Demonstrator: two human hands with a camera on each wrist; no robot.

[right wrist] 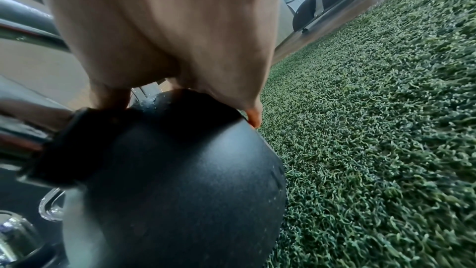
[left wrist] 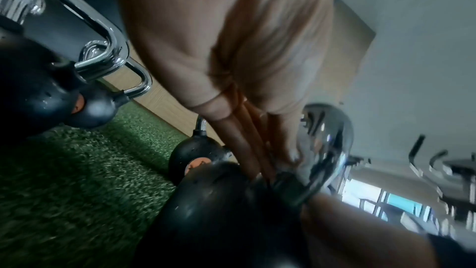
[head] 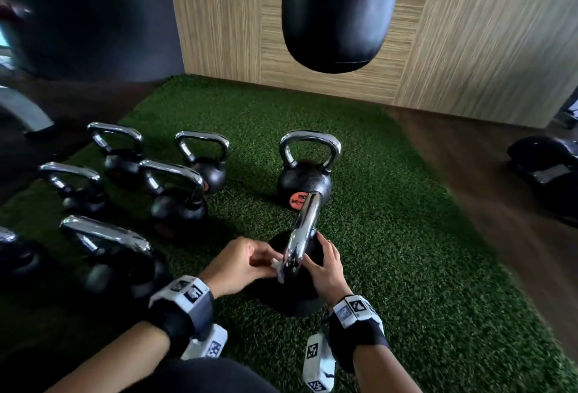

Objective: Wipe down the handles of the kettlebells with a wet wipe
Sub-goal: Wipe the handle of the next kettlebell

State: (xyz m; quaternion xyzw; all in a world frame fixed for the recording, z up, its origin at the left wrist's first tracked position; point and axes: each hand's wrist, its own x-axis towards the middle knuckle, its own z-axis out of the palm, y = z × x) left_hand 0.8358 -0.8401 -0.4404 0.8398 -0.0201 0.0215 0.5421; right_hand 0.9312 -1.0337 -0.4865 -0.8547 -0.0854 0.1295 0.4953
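Green turf mat (head: 391, 236), wood-panel wall (head: 219, 17), hanging punching bag (head: 341, 11), kettlebells (head: 305, 170)

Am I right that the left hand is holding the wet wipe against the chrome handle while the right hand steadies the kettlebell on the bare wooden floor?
Not quite: the kettlebell stands on the green turf, not on bare wood, as the head view shows. The rest holds: the left hand pinches the wet wipe against the chrome handle, and the right hand rests on the black body.

Left hand (head: 240, 262) pinching, right hand (head: 325, 269) splayed flat
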